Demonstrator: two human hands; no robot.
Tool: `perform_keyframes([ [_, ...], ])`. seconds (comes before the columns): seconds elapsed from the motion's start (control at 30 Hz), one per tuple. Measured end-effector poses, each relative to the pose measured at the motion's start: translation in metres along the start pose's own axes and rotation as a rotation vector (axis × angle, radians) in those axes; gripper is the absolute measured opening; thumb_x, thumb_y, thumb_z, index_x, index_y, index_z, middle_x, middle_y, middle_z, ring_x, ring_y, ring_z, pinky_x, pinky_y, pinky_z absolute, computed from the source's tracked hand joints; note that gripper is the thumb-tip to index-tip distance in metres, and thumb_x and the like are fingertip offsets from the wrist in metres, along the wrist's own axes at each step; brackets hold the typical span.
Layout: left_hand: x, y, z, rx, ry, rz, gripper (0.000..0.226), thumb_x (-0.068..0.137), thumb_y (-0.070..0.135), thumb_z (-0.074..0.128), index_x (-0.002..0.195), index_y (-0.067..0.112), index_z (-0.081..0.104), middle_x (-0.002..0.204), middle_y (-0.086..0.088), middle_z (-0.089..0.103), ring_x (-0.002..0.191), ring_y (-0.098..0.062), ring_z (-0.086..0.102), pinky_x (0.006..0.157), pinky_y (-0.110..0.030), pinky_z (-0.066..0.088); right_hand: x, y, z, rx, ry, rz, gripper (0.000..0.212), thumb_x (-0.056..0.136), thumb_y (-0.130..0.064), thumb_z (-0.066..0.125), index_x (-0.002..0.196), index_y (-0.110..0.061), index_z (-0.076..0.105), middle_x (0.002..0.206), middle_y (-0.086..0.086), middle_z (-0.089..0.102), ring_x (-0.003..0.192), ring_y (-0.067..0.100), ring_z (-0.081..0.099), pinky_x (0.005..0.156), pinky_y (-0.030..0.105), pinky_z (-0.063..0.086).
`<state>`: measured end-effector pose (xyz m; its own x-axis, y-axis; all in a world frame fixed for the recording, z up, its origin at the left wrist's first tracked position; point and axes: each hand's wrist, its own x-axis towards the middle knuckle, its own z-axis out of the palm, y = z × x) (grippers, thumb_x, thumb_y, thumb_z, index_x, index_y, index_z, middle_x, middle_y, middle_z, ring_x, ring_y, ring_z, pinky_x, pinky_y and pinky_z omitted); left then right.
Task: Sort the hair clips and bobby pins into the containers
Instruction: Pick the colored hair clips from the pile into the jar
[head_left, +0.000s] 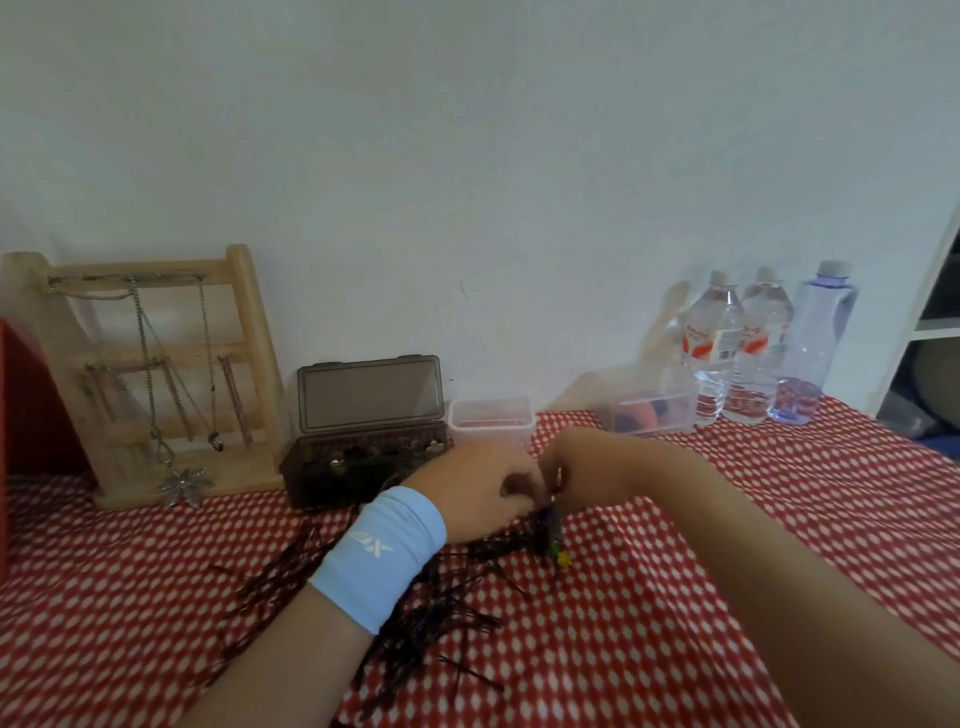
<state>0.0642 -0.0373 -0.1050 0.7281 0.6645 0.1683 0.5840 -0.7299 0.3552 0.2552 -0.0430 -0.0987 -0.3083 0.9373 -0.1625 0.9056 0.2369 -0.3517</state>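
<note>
Two bare hands meet over the red-and-white patterned tablecloth (675, 597). Left hand (478, 486), light blue wristband (379, 556) on its wrist, and right hand (582, 467) both pinch a small dark-blue hair clip (551, 512) with curled fingertips; it is blurred, probably one piece. Loose black bobby pins (441, 603) lie scattered under the left wrist, tiny yellow-green clip (562, 558) beside them. Dark translucent box (363, 452), lid up, and clear square plastic tub (491, 418) sit just behind the hands.
</note>
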Motion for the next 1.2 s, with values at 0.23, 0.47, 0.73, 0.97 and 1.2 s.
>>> perform_keyframes([
  [0.23, 0.006, 0.001, 0.030, 0.109, -0.120, -0.006, 0.021, 0.088, 0.032, 0.067, 0.108, 0.036, 0.073, 0.096, 0.018, 0.056, 0.083, -0.005, 0.050, 0.076, -0.020, 0.039, -0.007, 0.021, 0.016, 0.009, 0.090, -0.033, 0.035, 0.088, -0.008, 0.066, 0.104, -0.037, 0.077, 0.095, -0.022, 0.073, 0.088, -0.002, 0.065, 0.089, 0.027, 0.054],
  [0.47, 0.002, -0.012, 0.029, 0.054, -0.069, -0.044, 0.017, 0.087, 0.037, 0.070, 0.102, 0.030, 0.070, 0.102, 0.016, 0.057, 0.081, 0.003, 0.049, 0.076, -0.016, 0.040, -0.009, 0.034, 0.033, 0.104, 0.177, -0.061, 0.022, 0.084, -0.019, 0.077, 0.100, -0.033, 0.078, 0.095, -0.020, 0.071, 0.087, -0.001, 0.062, 0.087, 0.021, 0.054],
  [0.73, 0.003, -0.014, 0.027, -0.117, -0.032, -0.116, 0.033, 0.082, 0.024, 0.077, 0.110, 0.032, 0.062, 0.098, 0.016, 0.064, 0.077, -0.001, 0.056, 0.076, -0.019, 0.051, -0.017, 0.040, 0.028, 0.264, 0.334, -0.058, 0.025, 0.085, -0.013, 0.075, 0.095, -0.036, 0.073, 0.094, -0.019, 0.070, 0.087, -0.003, 0.064, 0.078, 0.016, 0.054],
  [0.97, 0.004, -0.012, 0.027, -0.005, 0.016, -0.095, 0.014, 0.087, 0.033, 0.070, 0.100, 0.028, 0.071, 0.101, 0.015, 0.063, 0.082, 0.001, 0.054, 0.077, -0.019, 0.046, -0.018, 0.040, 0.028, 0.204, 0.275, -0.071, 0.026, 0.082, -0.019, 0.079, 0.101, -0.036, 0.077, 0.094, -0.022, 0.068, 0.083, -0.002, 0.060, 0.074, 0.014, 0.049],
  [1.2, 0.003, -0.012, 0.025, -0.052, 0.074, -0.162, 0.022, 0.090, 0.029, 0.067, 0.112, 0.030, 0.066, 0.094, 0.018, 0.060, 0.084, 0.002, 0.057, 0.082, -0.019, 0.049, -0.013, 0.033, 0.034, 0.136, 0.133, -0.097, 0.024, 0.083, -0.024, 0.079, 0.102, -0.038, 0.077, 0.092, -0.014, 0.072, 0.081, 0.008, 0.064, 0.082, 0.032, 0.057],
])
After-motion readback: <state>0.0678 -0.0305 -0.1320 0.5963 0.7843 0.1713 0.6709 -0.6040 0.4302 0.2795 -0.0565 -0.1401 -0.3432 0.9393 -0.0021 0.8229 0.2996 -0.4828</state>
